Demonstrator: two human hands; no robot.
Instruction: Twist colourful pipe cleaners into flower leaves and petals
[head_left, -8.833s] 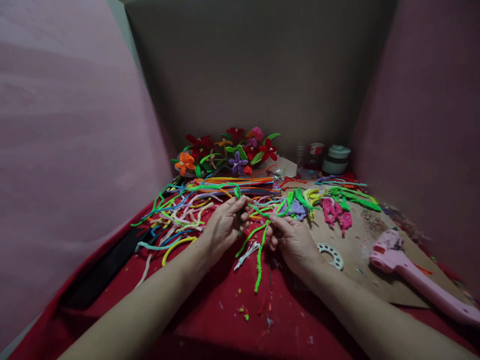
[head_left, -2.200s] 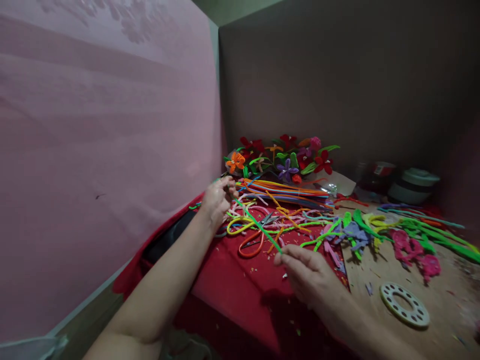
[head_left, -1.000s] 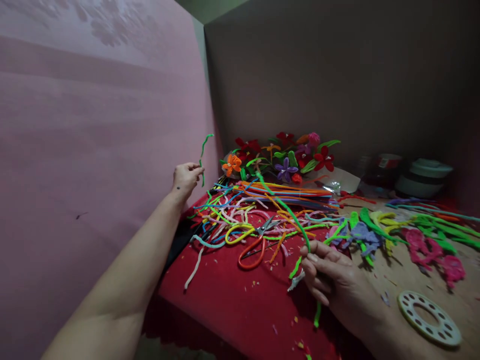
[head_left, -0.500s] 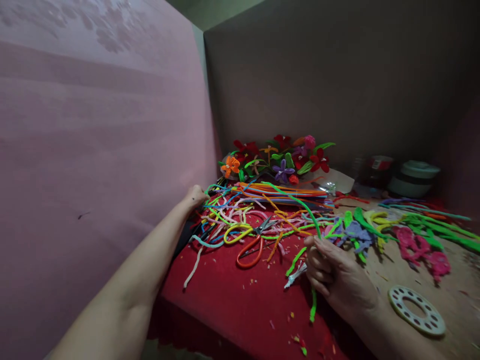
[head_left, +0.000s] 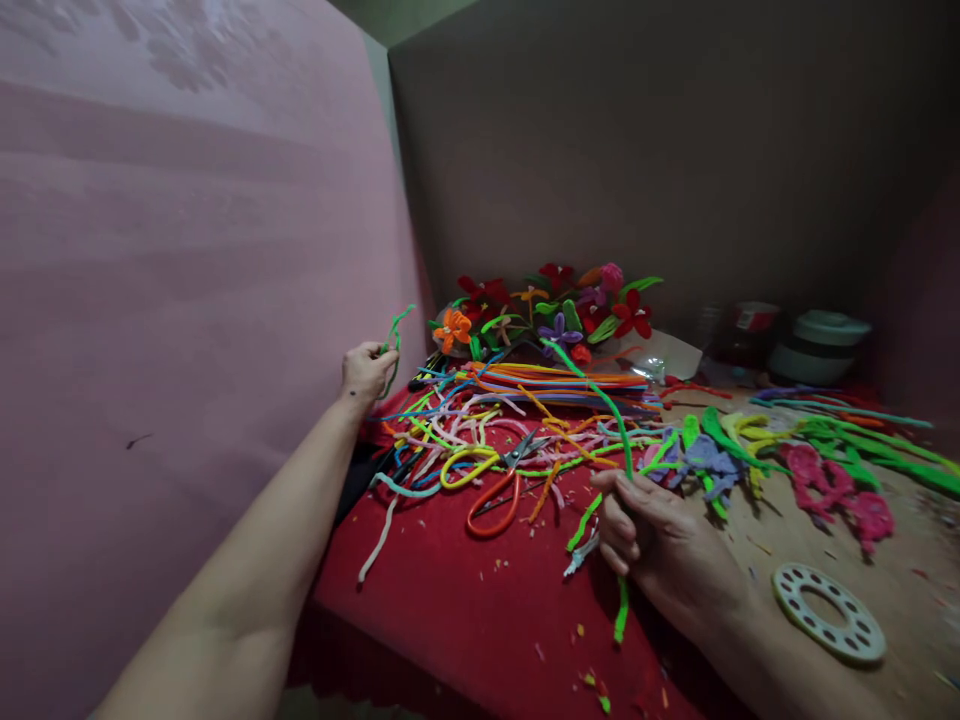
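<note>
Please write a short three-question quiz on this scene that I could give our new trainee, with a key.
1. Multiple choice: which colours are the two handle loops of the scissors?
A) both blue
B) yellow and red
C) both green

2. True or false: the left hand is resting on the scissors.

3. Which hand is nearer the pale ring with round holes?

Key: 1. B. 2. False; it holds up a green pipe cleaner. 3. The right hand.

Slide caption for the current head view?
Left hand and right hand hold green fuzzy stems; scissors with red and yellow handles lie between.
</note>
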